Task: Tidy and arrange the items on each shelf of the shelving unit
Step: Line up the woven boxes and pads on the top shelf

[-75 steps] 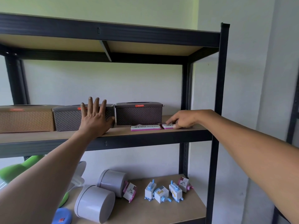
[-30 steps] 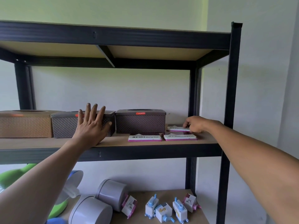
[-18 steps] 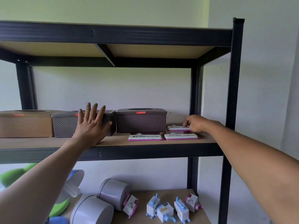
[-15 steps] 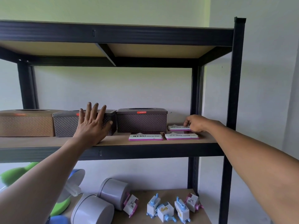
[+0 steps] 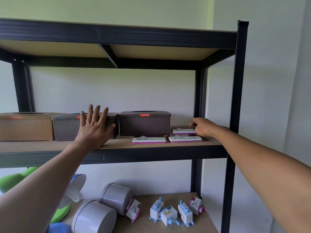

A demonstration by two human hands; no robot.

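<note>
Unmoved, left hand (image 5: 94,130) lies spread on grey box (image 5: 67,127); right hand (image 5: 202,126) grip pinches stamp pad (image 5: 182,131).

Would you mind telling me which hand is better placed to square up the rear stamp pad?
Right. The right hand already touches the rear stamp pad; the left hand lies flat against the grey tissue box.

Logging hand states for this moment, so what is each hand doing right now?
Left hand: open, fingers straight, flat against the grey woven box.
Right hand: fingers curled onto the rear stamp pad; grip cannot be told.
</note>
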